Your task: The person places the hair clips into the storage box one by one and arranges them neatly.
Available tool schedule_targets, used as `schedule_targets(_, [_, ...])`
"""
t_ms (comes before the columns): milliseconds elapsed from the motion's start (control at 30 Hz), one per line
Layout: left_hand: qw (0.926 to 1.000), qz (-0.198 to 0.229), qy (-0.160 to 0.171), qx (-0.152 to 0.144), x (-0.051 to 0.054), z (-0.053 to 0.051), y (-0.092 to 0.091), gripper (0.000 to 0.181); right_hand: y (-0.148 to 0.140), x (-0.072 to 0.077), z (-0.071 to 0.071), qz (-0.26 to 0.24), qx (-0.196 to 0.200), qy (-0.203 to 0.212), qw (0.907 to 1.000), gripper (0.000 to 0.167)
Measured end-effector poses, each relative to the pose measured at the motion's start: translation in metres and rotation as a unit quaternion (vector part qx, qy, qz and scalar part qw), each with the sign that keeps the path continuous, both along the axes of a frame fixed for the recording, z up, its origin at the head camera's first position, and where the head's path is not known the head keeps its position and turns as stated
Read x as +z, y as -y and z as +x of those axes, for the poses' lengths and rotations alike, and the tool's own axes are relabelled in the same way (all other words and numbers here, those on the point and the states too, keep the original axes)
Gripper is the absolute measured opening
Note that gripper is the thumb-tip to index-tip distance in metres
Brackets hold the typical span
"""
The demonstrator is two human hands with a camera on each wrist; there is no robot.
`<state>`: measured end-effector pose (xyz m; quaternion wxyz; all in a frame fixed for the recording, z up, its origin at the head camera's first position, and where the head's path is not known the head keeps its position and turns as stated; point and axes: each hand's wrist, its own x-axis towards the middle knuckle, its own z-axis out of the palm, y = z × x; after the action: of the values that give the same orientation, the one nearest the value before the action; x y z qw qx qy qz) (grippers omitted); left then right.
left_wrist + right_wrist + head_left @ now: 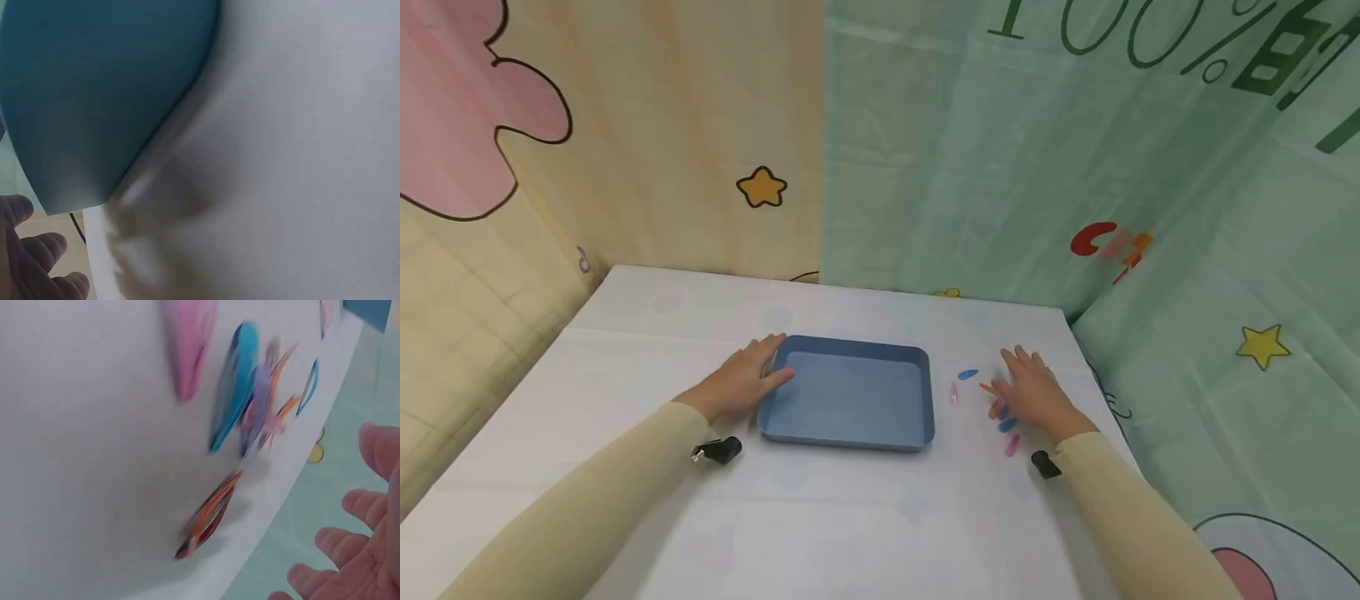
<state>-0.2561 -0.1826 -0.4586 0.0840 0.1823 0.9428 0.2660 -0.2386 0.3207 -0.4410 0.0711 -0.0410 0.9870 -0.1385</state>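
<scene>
A shallow blue-grey tray lies on the white table. My left hand is at its left edge, thumb over the rim and fingers by the back left corner; the left wrist view has the fingers beside the tray's wall. Right of the tray lie several colourful hair clips: a blue one, a pink one, and purple and orange ones bunched together. Over their right side hovers my right hand, fingers spread and holding nothing. An orange clip lies nearest that hand in the right wrist view.
Black wrist-strap pieces show under both wrists, one by the left sleeve and one by the right. Printed curtains hang behind the table and along its sides.
</scene>
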Motion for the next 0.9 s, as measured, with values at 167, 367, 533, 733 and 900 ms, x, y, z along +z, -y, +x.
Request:
schedule_targets(167, [0.9987, 0.034, 0.037, -0.001, -0.006, 0.004, 0.002, 0.083, -0.023, -0.003, -0.002, -0.025, -0.045, 0.044, 0.9977, 0.065])
schedule_targets(367, [0.9973, 0.034, 0.065, 0.002, -0.011, 0.008, 0.006, 0.083, -0.044, -0.005, -0.004, -0.03, -0.073, 0.061, 0.995, 0.056])
schedule_targets(533, [0.9961, 0.037, 0.081, 0.001, -0.015, 0.013, 0.011, 0.087, -0.057, -0.011, -0.003, -0.048, -0.077, 0.066, 0.9936, 0.05])
schedule_targets(733, [0.9927, 0.052, 0.108, 0.004, -0.02, 0.015, 0.015, 0.092, -0.074, -0.016, -0.001, -0.073, -0.06, 0.063, 0.9936, 0.045])
schedule_targets(900, [0.9909, 0.063, 0.119, 0.006, -0.023, 0.014, 0.013, 0.093, -0.083, -0.017, 0.006, -0.09, -0.065, 0.08, 0.9905, 0.044])
